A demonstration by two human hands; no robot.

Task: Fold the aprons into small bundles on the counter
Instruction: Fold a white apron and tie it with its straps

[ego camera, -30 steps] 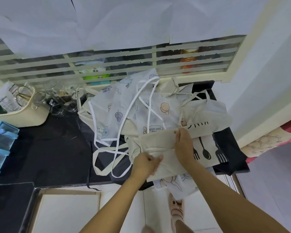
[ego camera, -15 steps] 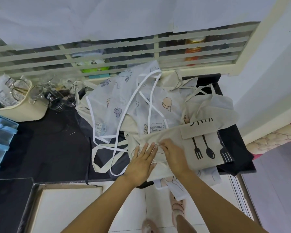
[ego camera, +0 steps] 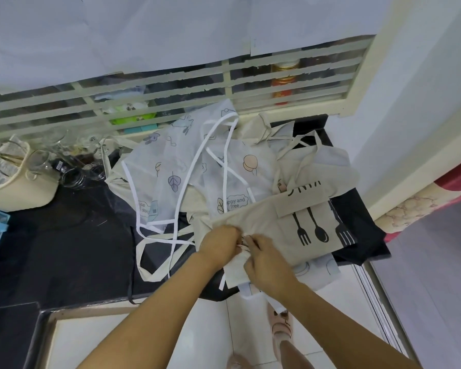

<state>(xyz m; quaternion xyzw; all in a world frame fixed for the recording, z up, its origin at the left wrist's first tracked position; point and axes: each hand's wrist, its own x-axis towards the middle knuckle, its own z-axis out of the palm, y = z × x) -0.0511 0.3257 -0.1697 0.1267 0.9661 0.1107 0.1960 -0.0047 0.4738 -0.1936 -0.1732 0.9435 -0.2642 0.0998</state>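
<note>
Your left hand (ego camera: pixel 220 242) and right hand (ego camera: pixel 264 258) sit close together, both pinching the near edge of the beige apron (ego camera: pixel 266 225). It lies atop a heap of white aprons (ego camera: pixel 176 166) on the black counter (ego camera: pixel 64 249). A slatted window (ego camera: pixel 171 83) runs behind, a cream basket (ego camera: pixel 19 193) stands at the left, and white floor tiles (ego camera: pixel 197 328) show below.

Just 1 view here: head-worn, wide-angle, tilted steeply down onto the black stone counter (ego camera: pixel 64 249), facing the cream slatted window grille (ego camera: pixel 225 78) behind it, close in, white tiled floor (ego camera: pixel 210 328) underneath.
</note>
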